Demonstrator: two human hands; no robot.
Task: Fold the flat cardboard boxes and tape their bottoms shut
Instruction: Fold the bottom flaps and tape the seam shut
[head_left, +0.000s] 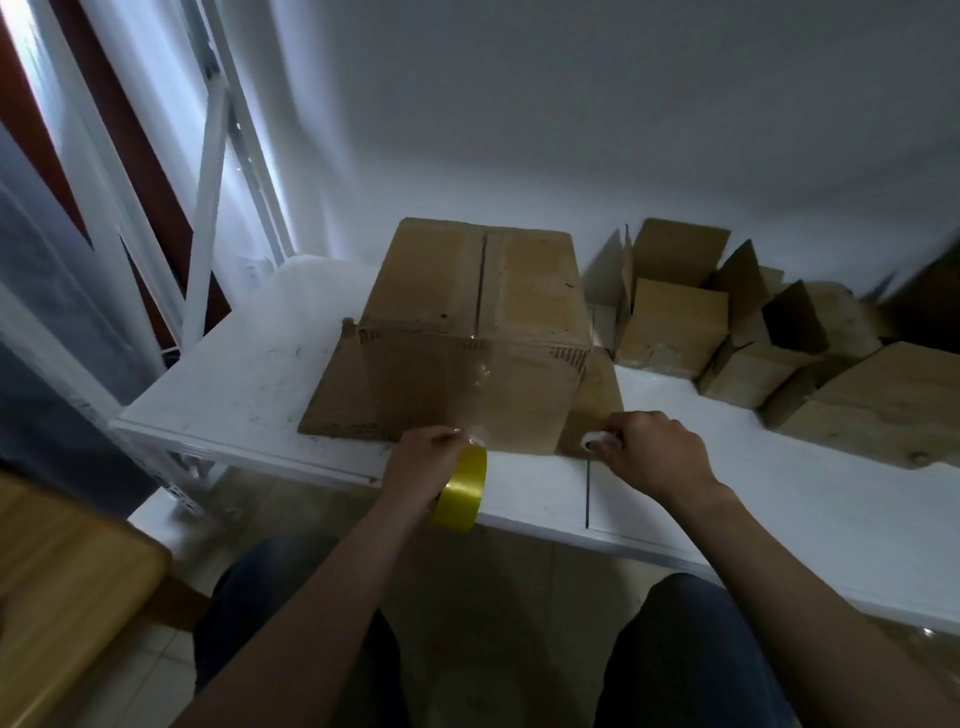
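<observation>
Table (249, 374); left grip (421, 462) round tape (462, 491), right (654, 452) round object (595, 442)

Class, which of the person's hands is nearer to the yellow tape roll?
Left. The left hand grips the yellow tape roll; the right hand is apart, off to the roll's right, gripping a small white object.

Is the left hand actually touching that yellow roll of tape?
Touching. The head view shows the left hand gripping the yellow tape roll, fingers curled over its top. The right hand holds a small white object.
</observation>
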